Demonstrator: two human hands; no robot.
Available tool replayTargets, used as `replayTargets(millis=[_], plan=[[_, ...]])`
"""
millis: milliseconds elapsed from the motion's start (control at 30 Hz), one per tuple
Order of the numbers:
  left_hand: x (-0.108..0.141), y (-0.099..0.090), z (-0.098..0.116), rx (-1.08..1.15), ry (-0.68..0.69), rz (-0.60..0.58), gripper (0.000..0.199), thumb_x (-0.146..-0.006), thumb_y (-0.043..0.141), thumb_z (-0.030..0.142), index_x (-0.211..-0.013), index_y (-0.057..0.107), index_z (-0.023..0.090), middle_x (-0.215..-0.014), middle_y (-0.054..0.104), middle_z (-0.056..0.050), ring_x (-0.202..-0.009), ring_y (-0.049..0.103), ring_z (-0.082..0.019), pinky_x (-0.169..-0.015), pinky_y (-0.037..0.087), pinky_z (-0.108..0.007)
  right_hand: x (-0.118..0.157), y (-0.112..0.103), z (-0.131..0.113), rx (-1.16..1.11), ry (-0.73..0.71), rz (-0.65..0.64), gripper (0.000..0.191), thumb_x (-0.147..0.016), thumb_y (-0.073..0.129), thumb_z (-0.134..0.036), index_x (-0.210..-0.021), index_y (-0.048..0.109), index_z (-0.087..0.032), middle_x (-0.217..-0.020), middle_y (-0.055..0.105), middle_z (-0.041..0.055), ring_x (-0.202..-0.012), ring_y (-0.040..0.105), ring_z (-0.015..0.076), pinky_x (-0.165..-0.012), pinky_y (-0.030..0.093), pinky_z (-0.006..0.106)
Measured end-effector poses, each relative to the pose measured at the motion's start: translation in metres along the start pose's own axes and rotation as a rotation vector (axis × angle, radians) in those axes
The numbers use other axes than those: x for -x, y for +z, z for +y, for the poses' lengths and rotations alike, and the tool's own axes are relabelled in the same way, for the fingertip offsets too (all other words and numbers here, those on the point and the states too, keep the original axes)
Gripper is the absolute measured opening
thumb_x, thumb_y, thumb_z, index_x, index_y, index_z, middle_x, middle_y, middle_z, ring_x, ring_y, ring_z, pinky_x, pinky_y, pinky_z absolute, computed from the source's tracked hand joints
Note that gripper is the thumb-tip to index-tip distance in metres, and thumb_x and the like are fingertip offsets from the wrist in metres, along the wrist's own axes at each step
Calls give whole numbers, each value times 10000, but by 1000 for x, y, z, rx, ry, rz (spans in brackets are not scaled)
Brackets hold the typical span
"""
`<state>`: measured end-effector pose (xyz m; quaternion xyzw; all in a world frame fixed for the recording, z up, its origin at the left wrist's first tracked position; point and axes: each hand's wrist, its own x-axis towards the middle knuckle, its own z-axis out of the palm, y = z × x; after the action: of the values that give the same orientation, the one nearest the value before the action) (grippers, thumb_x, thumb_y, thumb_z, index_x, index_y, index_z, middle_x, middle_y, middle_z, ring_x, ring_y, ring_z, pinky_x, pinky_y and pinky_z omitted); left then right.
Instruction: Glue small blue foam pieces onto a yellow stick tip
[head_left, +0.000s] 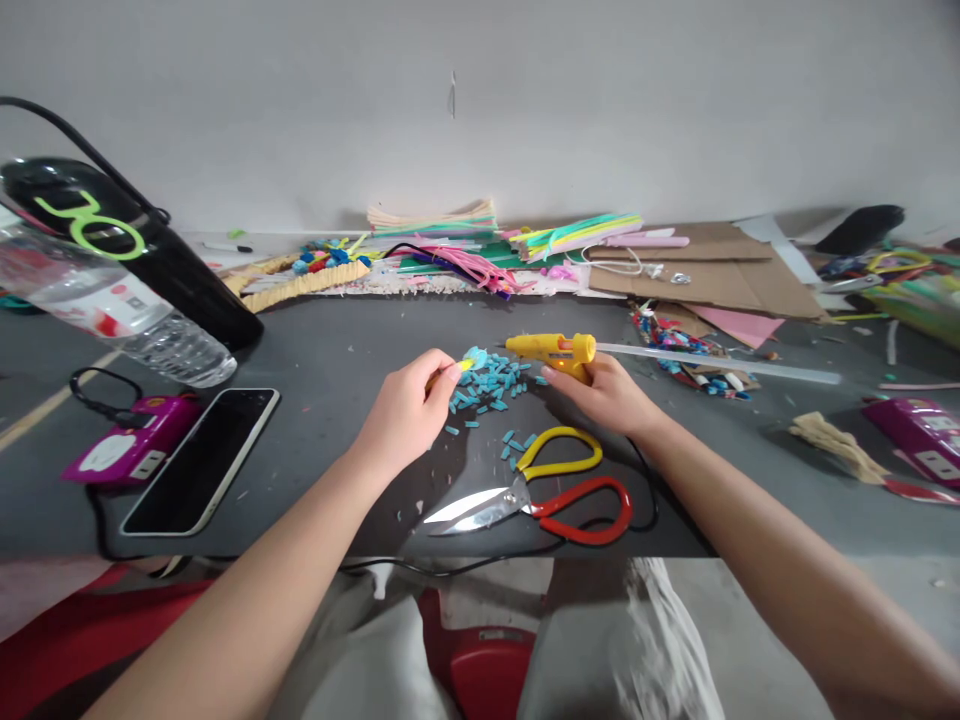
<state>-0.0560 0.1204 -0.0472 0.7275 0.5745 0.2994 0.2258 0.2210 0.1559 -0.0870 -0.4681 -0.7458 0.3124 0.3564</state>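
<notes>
Between thumb and fingers, my left hand (411,405) pinches a thin yellow stick (466,365) with a small light-blue cluster (475,356) at its tip. My right hand (604,392) is wrapped round the handle of a yellow hot glue gun (551,348), its nozzle pointing left toward the cluster. A long clear glue stick (720,363) juts from the gun's back end. Small blue cut pieces (491,383) lie heaped under and between my hands. Nearer to me rest open scissors (517,497) with one yellow and one red handle.
At left are a phone (201,462), a purple power strip (135,440), a leaning plastic bottle (120,300) and a black cylinder (142,250). Pipe cleaners (577,235) and cardboard (712,270) line the back. A black cord (450,570) runs along the front edge.
</notes>
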Motion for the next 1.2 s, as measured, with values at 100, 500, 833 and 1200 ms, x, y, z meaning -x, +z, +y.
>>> replayTargets(millis=[100,500,833,1200], plan=[[-1,1,-2,14,0,6,284,-997,467,434,-863,573,207,-669,524,44,-585,450,-113,-584,321,-240,-6,-12,14,203,65,121,354,-897,621,-529,-813,647,-186,-724,590,31,-676,515,185,-648,405,313],[1,1,-3,16,-14,-15,278,-992,480,436,-858,571,210,-653,510,50,-570,435,-111,-570,313,-238,-13,-35,36,447,241,89,442,-809,653,-619,-799,646,-178,-744,632,43,-678,554,190,-631,378,298],[-1,-3,-3,15,-64,6,265,-987,482,424,-842,564,217,-629,481,55,-577,437,-115,-574,305,-245,20,-84,4,249,304,-468,520,-817,646,-681,-661,567,-192,-578,492,-31,-537,406,109,-509,283,258],[1,-3,3,36,-92,-18,286,-982,478,448,-827,557,221,-629,509,53,-576,456,-118,-568,309,-248,-5,-12,-37,970,95,-358,213,-963,465,-213,-1030,664,-178,-1114,661,125,-881,676,259,-609,434,305]])
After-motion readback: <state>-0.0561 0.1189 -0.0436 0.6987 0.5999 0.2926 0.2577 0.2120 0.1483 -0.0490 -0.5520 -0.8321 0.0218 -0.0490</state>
